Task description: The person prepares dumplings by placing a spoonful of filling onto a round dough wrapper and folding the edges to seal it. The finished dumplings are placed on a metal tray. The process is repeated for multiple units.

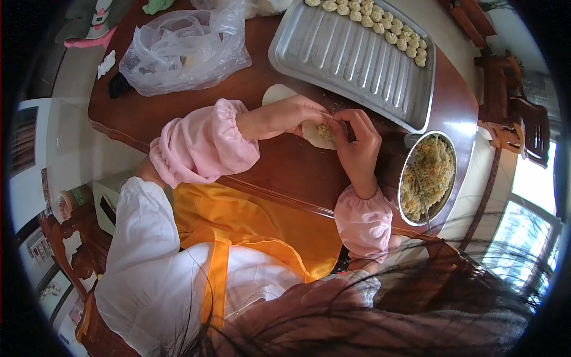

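Between my two hands is a round dough wrapper with a small mound of chopped filling on it. My left hand grips the wrapper's far-left side, and my right hand pinches its upper edge with thumb and fingers. The fingertips of both hands meet at that edge and partly hide it. A second flat wrapper lies on the table just beyond my left hand, partly covered by it. To the right of my right hand stands a metal bowl of chopped filling, with a metal spoon in it.
A ribbed metal tray at the back right holds rows of filled dumplings along its far side. A crumpled clear plastic bag lies back left, near a dark object. The wooden table has its front edge near my orange apron.
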The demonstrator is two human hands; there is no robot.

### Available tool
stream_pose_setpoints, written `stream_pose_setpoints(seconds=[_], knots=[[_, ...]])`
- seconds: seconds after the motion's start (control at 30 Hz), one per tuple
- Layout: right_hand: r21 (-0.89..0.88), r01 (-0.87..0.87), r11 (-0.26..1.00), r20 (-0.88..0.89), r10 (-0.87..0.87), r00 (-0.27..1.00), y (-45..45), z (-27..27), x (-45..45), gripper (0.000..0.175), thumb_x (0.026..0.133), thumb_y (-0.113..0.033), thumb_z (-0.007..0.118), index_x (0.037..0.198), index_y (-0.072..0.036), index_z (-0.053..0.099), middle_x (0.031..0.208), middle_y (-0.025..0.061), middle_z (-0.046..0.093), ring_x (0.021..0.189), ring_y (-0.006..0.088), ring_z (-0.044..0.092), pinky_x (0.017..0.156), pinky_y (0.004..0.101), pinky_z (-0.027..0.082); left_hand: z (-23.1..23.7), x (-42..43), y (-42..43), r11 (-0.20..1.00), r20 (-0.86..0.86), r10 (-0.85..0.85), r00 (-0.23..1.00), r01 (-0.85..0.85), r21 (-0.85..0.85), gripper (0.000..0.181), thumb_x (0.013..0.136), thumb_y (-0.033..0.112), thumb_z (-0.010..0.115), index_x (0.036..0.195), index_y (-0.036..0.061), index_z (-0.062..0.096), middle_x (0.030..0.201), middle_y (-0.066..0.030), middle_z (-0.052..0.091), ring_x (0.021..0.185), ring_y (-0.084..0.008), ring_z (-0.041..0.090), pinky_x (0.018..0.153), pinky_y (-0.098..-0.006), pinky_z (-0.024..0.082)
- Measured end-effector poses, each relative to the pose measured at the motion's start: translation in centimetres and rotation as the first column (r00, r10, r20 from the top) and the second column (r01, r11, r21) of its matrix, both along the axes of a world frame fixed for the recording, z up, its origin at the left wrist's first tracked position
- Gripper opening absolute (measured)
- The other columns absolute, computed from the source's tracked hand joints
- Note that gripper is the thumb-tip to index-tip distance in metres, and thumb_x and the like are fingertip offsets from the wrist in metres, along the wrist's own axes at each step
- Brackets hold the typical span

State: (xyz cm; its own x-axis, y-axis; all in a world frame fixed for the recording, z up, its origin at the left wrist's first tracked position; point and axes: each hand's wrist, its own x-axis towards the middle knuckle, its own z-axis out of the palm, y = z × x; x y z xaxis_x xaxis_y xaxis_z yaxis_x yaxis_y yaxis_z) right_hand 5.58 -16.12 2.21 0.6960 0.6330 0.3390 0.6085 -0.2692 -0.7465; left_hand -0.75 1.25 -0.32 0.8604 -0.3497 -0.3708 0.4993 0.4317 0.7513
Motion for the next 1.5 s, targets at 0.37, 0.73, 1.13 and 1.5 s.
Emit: stream_pose_setpoints(seconds=[0.37, 0.73, 1.13, 1.5], knots=[[0.007, 0.101, 0.995, -0.061, -0.1, 0.993, -0.38, -0.44, 0.01, 0.007, 0.077, 0.003, 0.064, 0.083, 0.0, 0.062, 0.074, 0.0118, 0.061, 0.062, 0.0214, 0.061, 0.055, 0.0273, 0.047, -0.41, -0.01, -0.23, 0.995, -0.052, 0.031, 0.998, -0.035, -0.088, 0.033, 0.093, 0.019, 0.051, 0.118, -0.0017, 0.054, 0.112, -0.0065, 0.06, 0.101, -0.0131, 0.059, 0.088, -0.0278, 0.049], [-0.002, 0.09, 0.996, -0.123, -0.09, 0.988, -0.34, -0.63, 0.14, 0.007, 0.077, 0.002, 0.065, 0.084, 0.0, 0.062, 0.074, 0.0104, 0.061, 0.062, 0.0183, 0.06, 0.056, 0.0269, 0.047, -0.08, -0.04, -0.36, 0.999, -0.023, 0.014, 1.0, -0.015, -0.047, 0.032, 0.093, 0.017, 0.051, 0.118, -0.0039, 0.054, 0.109, -0.008, 0.061, 0.099, -0.0144, 0.061, 0.086, -0.0275, 0.051], [0.033, 0.078, 0.996, -0.207, -0.07, 0.976, -0.48, -0.42, 0.07, 0.005, 0.08, 0.001, 0.063, 0.085, 0.002, 0.063, 0.075, 0.0102, 0.062, 0.064, 0.0158, 0.063, 0.056, 0.0249, 0.048, -0.61, 0.06, -0.17, 1.0, -0.002, 0.002, 1.0, -0.002, -0.003, 0.032, 0.093, 0.019, 0.052, 0.117, -0.0028, 0.055, 0.109, -0.0064, 0.061, 0.097, -0.0127, 0.061, 0.084, -0.0264, 0.051], [0.055, 0.121, 0.991, -0.3, -0.1, 0.949, -0.55, -0.85, 0.24, 0.007, 0.08, -0.001, 0.066, 0.085, 0.003, 0.063, 0.078, 0.0075, 0.063, 0.067, 0.0105, 0.062, 0.057, 0.0225, 0.049, -0.25, -0.12, -0.2, 0.994, 0.039, 0.095, 0.995, -0.097, 0.044, 0.032, 0.094, 0.022, 0.051, 0.116, -0.0006, 0.056, 0.106, -0.0049, 0.062, 0.097, -0.0106, 0.06, 0.084, -0.0264, 0.05]])
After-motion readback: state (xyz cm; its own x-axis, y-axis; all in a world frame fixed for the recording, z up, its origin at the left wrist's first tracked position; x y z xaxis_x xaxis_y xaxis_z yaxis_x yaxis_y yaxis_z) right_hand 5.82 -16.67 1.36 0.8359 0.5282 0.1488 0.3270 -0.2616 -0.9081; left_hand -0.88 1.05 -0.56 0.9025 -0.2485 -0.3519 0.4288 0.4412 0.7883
